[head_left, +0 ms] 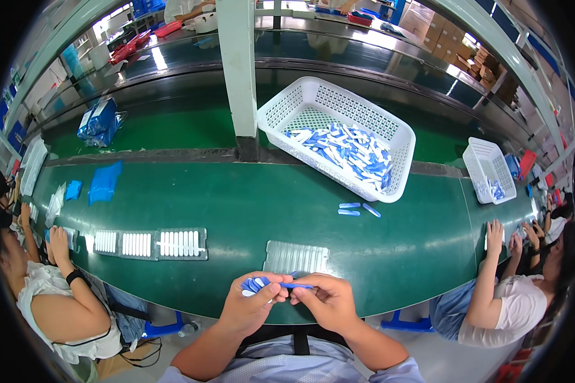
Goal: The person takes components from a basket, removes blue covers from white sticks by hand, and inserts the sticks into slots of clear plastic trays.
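Head view: the left hand [244,307] curls around a bunch of blue-and-white pieces [254,285], its thumb and forefinger closed near the end of one blue piece [294,285] that reaches across to the right. The right hand [333,301] has thumb and forefinger drawn narrow on that same piece; its other fingers are folded in (how firmly they press, I cannot tell). Both hands are at the near edge of the green table [236,198], just in front of a clear tray [296,256] with ribbed grooves. Farther off, three loose pieces [349,205] lie beside the white basket [406,159], which holds a large heap of similar ones.

To handle the single piece well, I judge that the bunch should sit in the left palm under the lower fingers, leaving that thumb and forefinger free to steady one end. A light pinch along the edges should suit so slim a piece better than a hard squeeze, which could make it skid or twist. Keeping both wrists low over the table would also help, since anything slipping from the bunch would then have only a short drop.
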`<state>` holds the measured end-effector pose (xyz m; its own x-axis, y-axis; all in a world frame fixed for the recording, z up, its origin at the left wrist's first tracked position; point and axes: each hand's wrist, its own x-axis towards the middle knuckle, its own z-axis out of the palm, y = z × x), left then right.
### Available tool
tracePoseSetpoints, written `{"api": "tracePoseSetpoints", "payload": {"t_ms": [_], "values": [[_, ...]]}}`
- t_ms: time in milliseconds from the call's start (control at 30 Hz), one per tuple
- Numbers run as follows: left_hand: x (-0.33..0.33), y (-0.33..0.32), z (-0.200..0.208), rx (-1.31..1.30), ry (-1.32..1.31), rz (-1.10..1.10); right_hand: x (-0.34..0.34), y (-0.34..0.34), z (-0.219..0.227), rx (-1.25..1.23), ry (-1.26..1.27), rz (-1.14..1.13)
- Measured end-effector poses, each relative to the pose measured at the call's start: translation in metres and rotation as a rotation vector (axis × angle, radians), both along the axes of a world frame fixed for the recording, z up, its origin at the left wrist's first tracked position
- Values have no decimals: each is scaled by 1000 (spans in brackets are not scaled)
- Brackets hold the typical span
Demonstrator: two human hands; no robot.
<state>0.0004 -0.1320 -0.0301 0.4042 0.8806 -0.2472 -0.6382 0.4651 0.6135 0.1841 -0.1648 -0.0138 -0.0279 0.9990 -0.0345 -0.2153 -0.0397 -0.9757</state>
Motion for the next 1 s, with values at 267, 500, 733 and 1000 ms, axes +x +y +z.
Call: {"api": "tracePoseSetpoints", "payload": {"t_ms": [267,500,733,1000], "values": [[-21,7,14,-11,240,-341,42,18,31,196,-474,91],[-16,6,10,-101,198,-650,33,20,52,281,-860,475],[-26,12,12,20,264,-587,14,20,42,375,-810,394],[-53,11,21,-40,121,-225,15,3,16,444,-1045,67]]}}
